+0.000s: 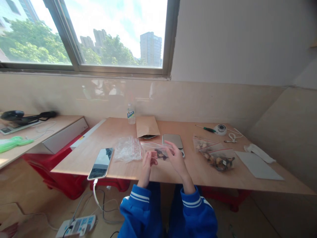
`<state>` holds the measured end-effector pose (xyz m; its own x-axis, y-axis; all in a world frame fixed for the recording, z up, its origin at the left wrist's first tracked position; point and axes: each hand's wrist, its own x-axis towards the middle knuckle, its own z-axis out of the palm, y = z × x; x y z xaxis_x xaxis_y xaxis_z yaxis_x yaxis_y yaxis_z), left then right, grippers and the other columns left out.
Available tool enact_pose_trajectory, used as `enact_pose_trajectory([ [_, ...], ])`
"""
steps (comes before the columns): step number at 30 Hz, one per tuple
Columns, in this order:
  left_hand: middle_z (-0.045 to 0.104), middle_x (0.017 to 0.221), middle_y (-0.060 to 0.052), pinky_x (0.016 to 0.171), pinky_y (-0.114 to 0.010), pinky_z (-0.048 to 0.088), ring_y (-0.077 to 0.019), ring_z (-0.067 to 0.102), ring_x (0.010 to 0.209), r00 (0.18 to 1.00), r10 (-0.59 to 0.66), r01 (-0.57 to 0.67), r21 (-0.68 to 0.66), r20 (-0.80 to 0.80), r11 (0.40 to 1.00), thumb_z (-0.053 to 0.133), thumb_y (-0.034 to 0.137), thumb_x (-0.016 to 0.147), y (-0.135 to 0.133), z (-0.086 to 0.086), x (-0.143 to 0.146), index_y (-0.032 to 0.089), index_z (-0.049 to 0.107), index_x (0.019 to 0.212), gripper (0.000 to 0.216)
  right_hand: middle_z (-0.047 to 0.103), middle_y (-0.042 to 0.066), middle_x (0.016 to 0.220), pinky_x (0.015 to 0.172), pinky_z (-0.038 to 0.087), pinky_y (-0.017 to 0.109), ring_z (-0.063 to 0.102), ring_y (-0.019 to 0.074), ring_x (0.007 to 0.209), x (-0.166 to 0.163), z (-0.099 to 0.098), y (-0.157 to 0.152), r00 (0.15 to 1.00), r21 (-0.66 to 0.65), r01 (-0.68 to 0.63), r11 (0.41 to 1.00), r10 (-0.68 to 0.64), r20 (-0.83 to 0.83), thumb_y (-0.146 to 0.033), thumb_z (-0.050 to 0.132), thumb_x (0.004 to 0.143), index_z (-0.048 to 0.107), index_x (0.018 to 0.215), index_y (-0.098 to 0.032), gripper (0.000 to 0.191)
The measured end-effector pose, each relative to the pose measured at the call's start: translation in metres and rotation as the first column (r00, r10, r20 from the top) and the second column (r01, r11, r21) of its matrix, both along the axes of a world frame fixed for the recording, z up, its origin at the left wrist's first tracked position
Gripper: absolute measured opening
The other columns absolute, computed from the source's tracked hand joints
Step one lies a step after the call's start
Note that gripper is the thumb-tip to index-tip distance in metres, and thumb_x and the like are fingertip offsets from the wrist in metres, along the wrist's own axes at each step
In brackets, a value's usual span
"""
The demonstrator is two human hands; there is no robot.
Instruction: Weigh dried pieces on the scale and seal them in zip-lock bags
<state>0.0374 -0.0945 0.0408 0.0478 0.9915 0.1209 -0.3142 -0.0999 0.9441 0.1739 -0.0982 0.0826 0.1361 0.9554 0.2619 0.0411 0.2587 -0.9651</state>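
A clear zip bag (161, 154) with dark, dried-looking pieces in it is between my two hands, above the table's front edge. My left hand (148, 161) has its fingers curled at the bag's left side. At the right side, my right hand (175, 156) pinches the bag between thumb and fingers. Behind the bag lies a flat kitchen scale (174, 140), partly covered by my right hand. To the left is a pile of empty clear bags (126, 150). Filled zip bags (219, 158) with brown dried pieces lie to the right.
A brown paper pouch (148, 126) and a plastic bottle (131, 114) are at the back. A charging phone (101, 163) lies left. On the right are a screwdriver (209, 129), a white camera (220, 129) and white sheets (259, 165). A power strip (76, 226) is on the floor.
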Motion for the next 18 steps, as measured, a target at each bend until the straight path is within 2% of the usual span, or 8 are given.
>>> enact_pose_trajectory([
  [3,0.057,0.097,-0.004,0.076,-0.027,0.044,-0.0139,0.056,0.085,0.968,0.24,-0.24,0.01,-0.072,0.971,0.052,0.047,0.081,0.006,-0.002,-0.007,0.021,0.052,0.107,0.037,0.068,0.009,0.1,0.083,0.051,0.035,0.065,0.0212,0.092,0.009,-0.005,-0.005,0.994,0.011,0.076,0.997,-0.075,-0.077,-0.044,0.052,0.083,0.057,0.107,-0.018,0.036],
  [5,0.055,0.112,-0.005,0.087,-0.029,0.042,-0.0163,0.053,0.101,0.942,0.324,-0.322,0.032,-0.092,0.946,0.056,0.045,0.079,0.011,-0.004,-0.01,0.024,0.048,0.115,0.043,0.069,0.009,0.099,0.083,0.05,0.036,0.065,0.0218,0.091,0.016,-0.01,-0.008,0.988,0.007,0.092,0.996,-0.091,-0.124,-0.046,0.054,0.082,0.057,0.103,-0.018,0.035],
  [7,0.055,0.115,-0.006,0.093,-0.031,0.039,-0.0183,0.051,0.108,0.956,0.275,-0.271,0.051,-0.098,0.961,0.056,0.046,0.079,0.012,-0.005,-0.011,0.023,0.052,0.114,0.042,0.069,0.009,0.098,0.082,0.051,0.036,0.065,0.0221,0.089,0.021,-0.015,-0.012,0.98,-0.007,0.094,0.996,-0.094,-0.176,-0.047,0.056,0.08,0.054,0.099,-0.019,0.034],
  [9,0.06,0.106,-0.005,0.092,-0.031,0.039,-0.0189,0.053,0.104,0.976,0.198,-0.193,0.059,-0.093,0.979,0.054,0.047,0.08,0.011,-0.006,-0.009,0.02,0.059,0.101,0.035,0.07,0.009,0.096,0.078,0.052,0.036,0.066,0.0219,0.086,0.024,-0.02,-0.015,0.971,-0.028,0.097,0.995,-0.101,-0.219,-0.048,0.059,0.079,0.052,0.095,-0.02,0.033],
  [11,0.063,0.091,-0.003,0.084,-0.028,0.042,-0.0167,0.056,0.092,0.982,0.176,-0.172,0.049,-0.072,0.984,0.055,0.048,0.079,0.009,-0.008,-0.007,0.018,0.061,0.089,0.033,0.07,0.008,0.094,0.076,0.052,0.036,0.067,0.0219,0.083,0.024,-0.025,-0.017,0.964,-0.05,0.093,0.994,-0.102,-0.247,-0.049,0.06,0.077,0.051,0.091,-0.021,0.033],
  [15,0.058,0.073,0.002,0.059,-0.02,0.04,-0.0094,0.052,0.064,0.986,0.164,-0.164,-0.018,-0.024,0.986,0.058,0.051,0.075,0.007,-0.013,-0.001,0.018,0.058,0.086,0.035,0.071,0.007,0.09,0.073,0.052,0.034,0.067,0.0208,0.077,0.025,-0.035,-0.017,0.964,-0.08,0.103,0.991,-0.12,-0.238,-0.052,0.063,0.073,0.055,0.083,-0.02,0.034],
  [18,0.057,0.075,0.001,0.057,-0.019,0.039,-0.0083,0.051,0.062,0.985,0.172,-0.171,-0.03,0.018,0.985,0.061,0.05,0.073,0.013,-0.017,0.001,0.017,0.057,0.093,0.038,0.072,0.007,0.089,0.074,0.051,0.034,0.067,0.0198,0.075,0.029,-0.041,-0.012,0.967,-0.081,0.127,0.989,-0.141,-0.212,-0.05,0.065,0.072,0.06,0.082,-0.018,0.035],
])
